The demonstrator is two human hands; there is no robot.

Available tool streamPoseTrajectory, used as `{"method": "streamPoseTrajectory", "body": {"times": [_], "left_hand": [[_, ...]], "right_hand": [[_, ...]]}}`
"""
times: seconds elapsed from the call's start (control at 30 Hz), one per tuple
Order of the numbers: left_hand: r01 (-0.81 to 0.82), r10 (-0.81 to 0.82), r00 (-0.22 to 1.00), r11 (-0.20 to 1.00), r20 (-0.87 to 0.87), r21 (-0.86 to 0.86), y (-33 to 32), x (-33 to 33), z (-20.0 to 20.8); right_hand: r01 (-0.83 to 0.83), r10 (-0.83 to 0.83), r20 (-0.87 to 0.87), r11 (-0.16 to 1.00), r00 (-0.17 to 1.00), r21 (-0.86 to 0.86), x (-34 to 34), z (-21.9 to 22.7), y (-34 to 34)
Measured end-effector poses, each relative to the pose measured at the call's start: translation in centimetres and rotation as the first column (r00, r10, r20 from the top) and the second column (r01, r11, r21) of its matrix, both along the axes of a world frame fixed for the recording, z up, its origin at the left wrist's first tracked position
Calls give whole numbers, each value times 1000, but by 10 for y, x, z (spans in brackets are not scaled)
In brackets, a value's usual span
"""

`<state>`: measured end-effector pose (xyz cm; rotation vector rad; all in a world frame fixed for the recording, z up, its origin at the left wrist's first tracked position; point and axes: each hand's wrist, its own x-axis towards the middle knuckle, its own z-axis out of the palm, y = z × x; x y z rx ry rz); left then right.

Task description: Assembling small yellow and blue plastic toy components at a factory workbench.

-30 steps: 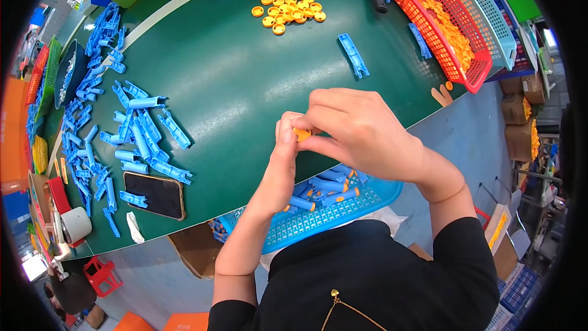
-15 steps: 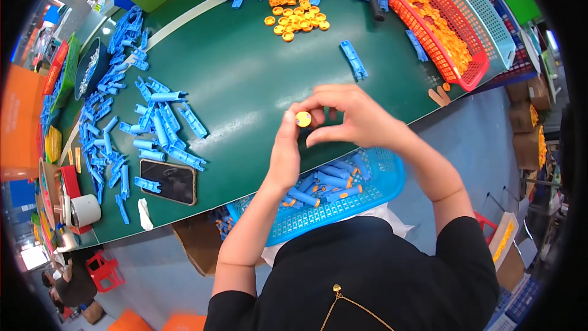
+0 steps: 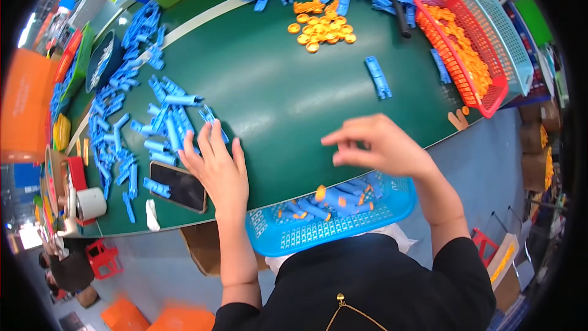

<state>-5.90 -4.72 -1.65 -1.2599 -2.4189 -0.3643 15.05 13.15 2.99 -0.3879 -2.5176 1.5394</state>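
The left hand (image 3: 215,168) reaches, fingers spread and empty, for blue pieces (image 3: 160,129) just beyond it. The right hand (image 3: 383,147), loosely open and empty, hangs over the basket (image 3: 324,230). Next, likely pinching one piece.

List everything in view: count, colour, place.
round green table: one, green, centre
loose blue plastic parts: many, blue, table's left and far edge
single blue plastic part: one, blue, right of centre
small orange round caps: a cluster, orange, far side
red mesh basket: one, red, right, holds orange pieces
pale blue mesh basket: one, beside the red one
blue lap basket: one, near edge, holds blue-and-orange pieces
black phone: one, near left edge
tape roll: one, white, far left
left hand: open, beside the phone
right hand: above the lap basket
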Motion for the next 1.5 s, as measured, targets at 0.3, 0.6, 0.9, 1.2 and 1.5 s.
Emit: {"method": "streamPoseTrajectory", "body": {"times": [0.3,0.6,0.9,1.2,1.5], "left_hand": [[474,-535,774,844,340,251,34,37,1],[243,-373,732,925,570,293,36,38,5],[324,-428,776,901,463,290,31,27,-1],[318,-357,824,934,439,162,29,48,4],[420,-442,801,895,404,148,36,33,15]], "right_hand": [[362,-301,-211,650,930,668,-83,-27,99],[397,-371,-244,424,896,814,-124,-50,172],[263,-169,-209,755,963,601,-78,-26,85],[360,-291,-217,816,932,453,-31,-37,39],[94,7,-224,894,975,439,-59,-44,55]]}}
